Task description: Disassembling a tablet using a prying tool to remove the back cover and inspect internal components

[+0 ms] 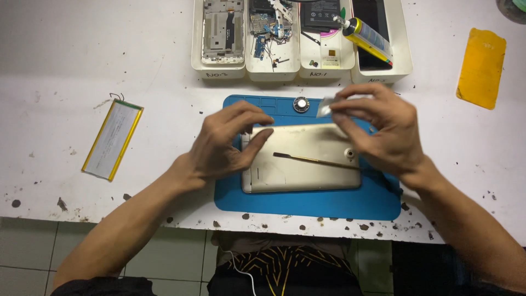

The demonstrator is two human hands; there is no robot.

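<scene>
A gold, flat metal tablet back shell (301,158) lies face-down in the middle of a blue rubber work mat (329,200) on the white, paint-chipped table (66,66). The left hand (222,145) rests on the shell's left end, fingers spread loosely, thumb and forefinger nearly meeting above its top-left corner but pinching nothing visible. The right hand (378,129) hovers over the shell's right end, its fingertips nipping a small pale strip (325,107), possibly tape or film; the blur makes it hard to tell. A thin metal spudger (315,160) lies across the shell. A round silver disc (301,104) sits above the shell on the mat, a flat silver battery with yellow edging (112,140) far to its left.
</scene>
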